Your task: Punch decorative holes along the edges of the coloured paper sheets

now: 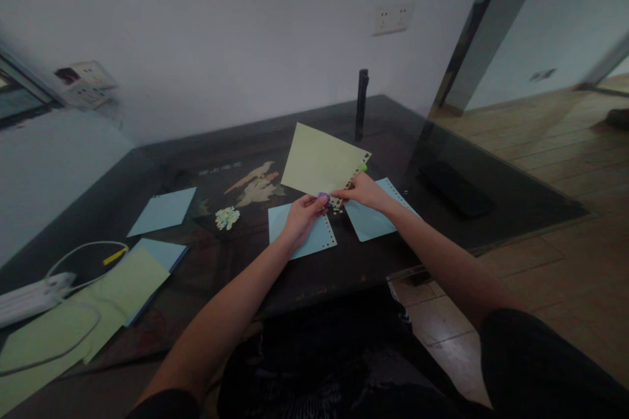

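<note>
My left hand (302, 217) is closed around a small purple hole punch (323, 196), at the lower corner of a pale yellow sheet (322, 160). The sheet is tilted up above the table, with a row of holes along its right edge. My right hand (361, 191) pinches that punched edge, and a bright green piece (362, 169) shows just behind its fingers. Beneath my hands lie two light blue sheets with punched edges, a left one (314, 242) and a right one (368, 222). Paper bits (337, 209) are scattered between them.
A pile of paper bits (227, 217) lies left of centre near another blue sheet (164, 209). Yellow sheets (118, 288), a white power strip (34, 298) and its cable are at the left. A black cylinder (362, 105) stands at the back; a dark flat object (455, 190) lies right.
</note>
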Available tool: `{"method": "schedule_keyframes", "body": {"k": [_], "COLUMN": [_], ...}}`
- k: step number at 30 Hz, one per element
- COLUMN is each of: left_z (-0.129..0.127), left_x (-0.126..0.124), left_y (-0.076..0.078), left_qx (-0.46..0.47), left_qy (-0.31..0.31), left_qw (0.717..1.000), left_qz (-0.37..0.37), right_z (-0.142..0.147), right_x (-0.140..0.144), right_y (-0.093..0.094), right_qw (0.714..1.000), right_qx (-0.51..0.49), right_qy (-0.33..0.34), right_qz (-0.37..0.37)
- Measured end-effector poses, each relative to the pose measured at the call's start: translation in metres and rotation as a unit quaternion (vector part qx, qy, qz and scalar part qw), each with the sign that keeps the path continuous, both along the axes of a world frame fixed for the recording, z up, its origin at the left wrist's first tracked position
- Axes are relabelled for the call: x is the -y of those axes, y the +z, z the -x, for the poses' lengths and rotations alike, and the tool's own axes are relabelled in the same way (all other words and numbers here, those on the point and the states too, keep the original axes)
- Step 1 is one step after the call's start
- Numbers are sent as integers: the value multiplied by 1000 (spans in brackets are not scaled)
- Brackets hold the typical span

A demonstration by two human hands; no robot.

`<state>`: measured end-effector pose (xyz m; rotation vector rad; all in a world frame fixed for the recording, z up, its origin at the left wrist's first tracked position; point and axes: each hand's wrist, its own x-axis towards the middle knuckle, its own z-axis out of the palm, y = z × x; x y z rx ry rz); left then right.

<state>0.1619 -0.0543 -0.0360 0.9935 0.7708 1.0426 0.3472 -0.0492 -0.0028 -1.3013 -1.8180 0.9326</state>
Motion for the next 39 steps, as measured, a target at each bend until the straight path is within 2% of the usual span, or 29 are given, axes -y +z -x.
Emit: {"method": "schedule_keyframes", "body": {"k": [10,21,32,39], "left_z": [0,0,0,0], "left_x": [1,1,3,3], "left_y": [3,3,7,6], "left_qx": [-3,-3,-1,-9], "left_qy": [5,-2,-1,6], "left_qw": [1000,1000,1000,1000], "left_qz": [-2,1,2,-10], "right_z": [3,2,2,4], "right_x": [3,0,2,3], "right_y": [3,-2,2,0], "right_qw": [1000,1000,999,999], "right_qx": [-18,7,21,-29], "right_qy": [-16,-16,-25,-25], "right_qz": [-9,2,2,13]}}
